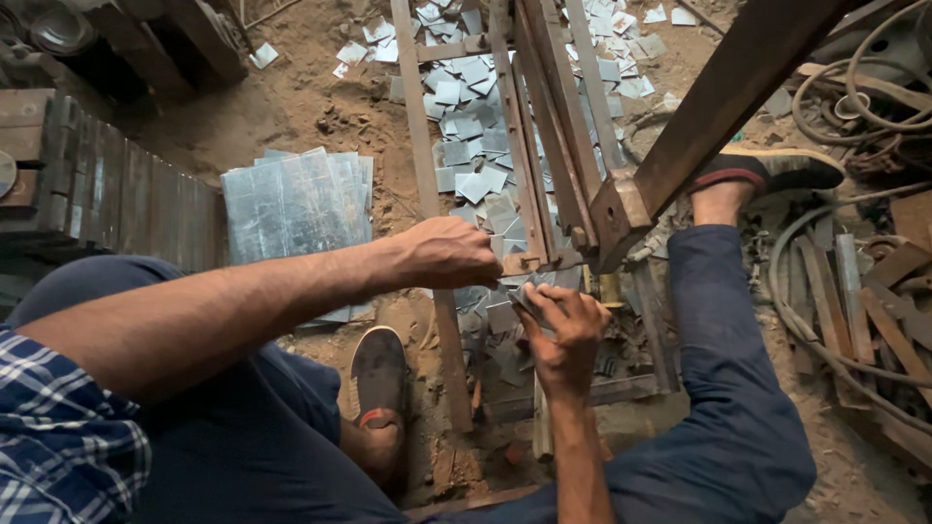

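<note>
The person sat low over a rusty iron frame of long angle bars (544, 146) that ran away from them across the sandy workshop floor (311, 107). The left hand (447, 254) reached across from the left and lay knuckles-up at the near end of the frame, its fingers curled down and closed; whatever they gripped was hidden under the hand, so I cannot tell what it held. The right hand (563, 325) came up from below, just beside the left, with fingers and thumb pinched around a small flat grey metal piece (525, 297), which sat directly below the frame's near end, close to a heavy brown steel lever arm (718, 97) slanting up to the right.

Under and between the frame bars lay a scatter of small square grey metal cut-offs (476, 136), thickest in the middle and thinning toward the top of the view. To the left, well apart from the hands, a stack of large grey sheet-metal plates (296, 204) rested flat on the sand. The person's dark blue trousers (738, 388) framed the scene, one foot in a black sandal (379, 374) near the frame's left bar, the other in a dark shoe with a red band (767, 170) (planted by the lever). Coiled grey cables (854, 97) lay at the right.
</note>
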